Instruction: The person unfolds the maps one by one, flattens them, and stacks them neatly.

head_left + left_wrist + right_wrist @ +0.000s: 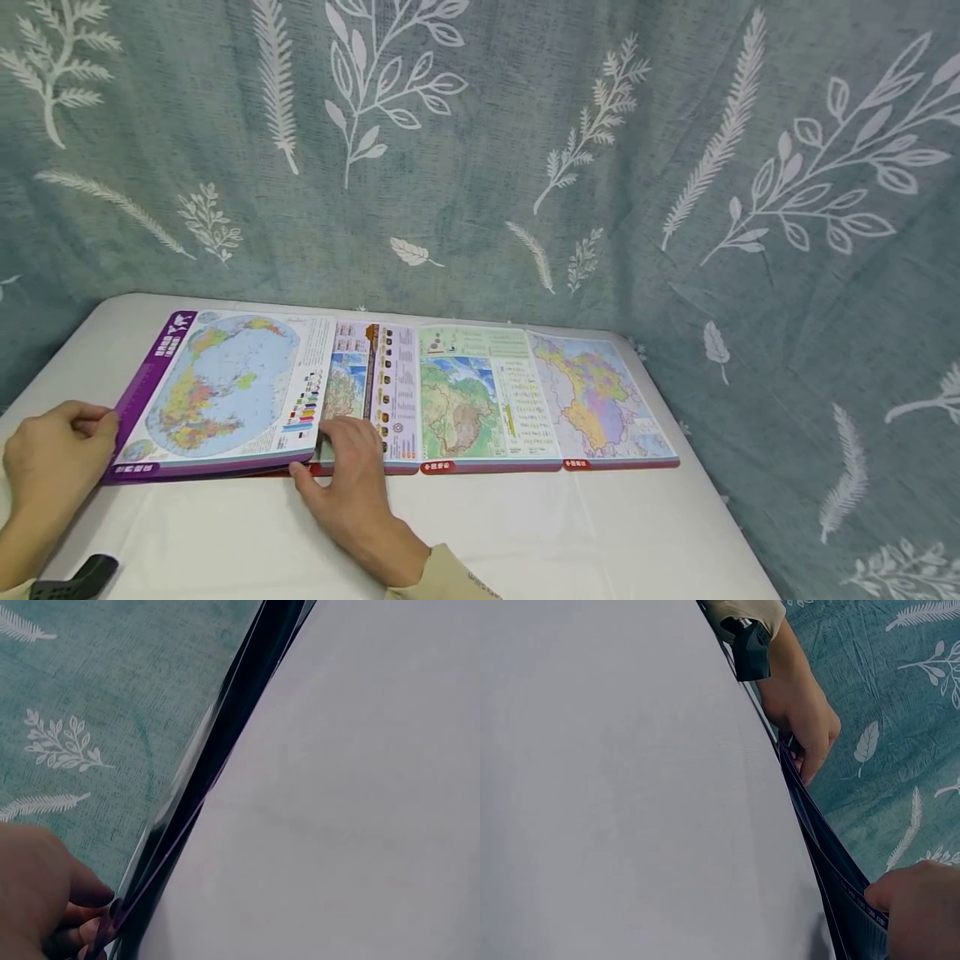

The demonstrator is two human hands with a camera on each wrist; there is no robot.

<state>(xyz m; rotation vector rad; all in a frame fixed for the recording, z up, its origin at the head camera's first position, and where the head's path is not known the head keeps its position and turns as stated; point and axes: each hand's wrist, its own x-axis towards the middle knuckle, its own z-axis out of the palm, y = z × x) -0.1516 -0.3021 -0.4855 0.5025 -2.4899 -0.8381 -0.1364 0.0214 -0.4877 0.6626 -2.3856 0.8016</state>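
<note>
While left hand [62, 450] pinches world map [225, 383], right hand [350, 475] (angled leftward) grips its near corner.

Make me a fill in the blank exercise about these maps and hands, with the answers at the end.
1. The left hand pinches the ____ border of the world map.
2. In the head view, the right hand is at that map's lower ____ corner.
3. The leaves printed on the curtain are ____.
Missing words: purple; right; white.
</note>
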